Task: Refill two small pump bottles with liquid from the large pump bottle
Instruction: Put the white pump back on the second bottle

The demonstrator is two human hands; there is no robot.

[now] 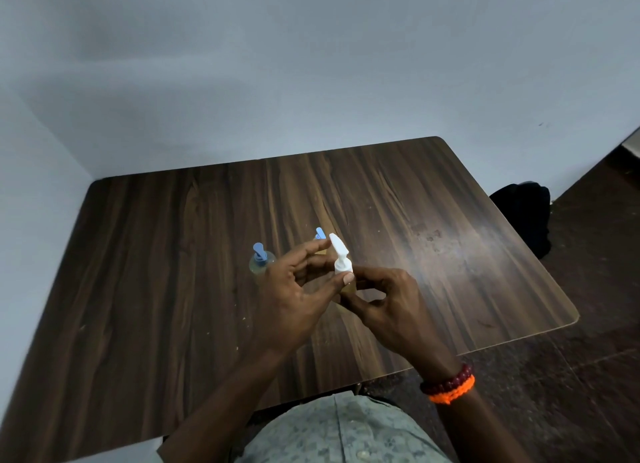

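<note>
Above the middle of the wooden table (173, 255) I hold a bottle with a white pump head (340, 255). My left hand (294, 289) pinches the white collar of that pump between thumb and fingers. My right hand (384, 300) grips the amber bottle body (348, 289) just below, mostly hiding it. A small clear bottle with a blue pump (260, 258) stands on the table just left of my left hand. A second blue pump top (320, 233) peeks out behind my fingers; its bottle is hidden.
The table's right edge (540, 265) is close to my right hand. A black bag (523, 213) lies on the dark floor beyond that edge. A pale wall runs behind and to the left of the table.
</note>
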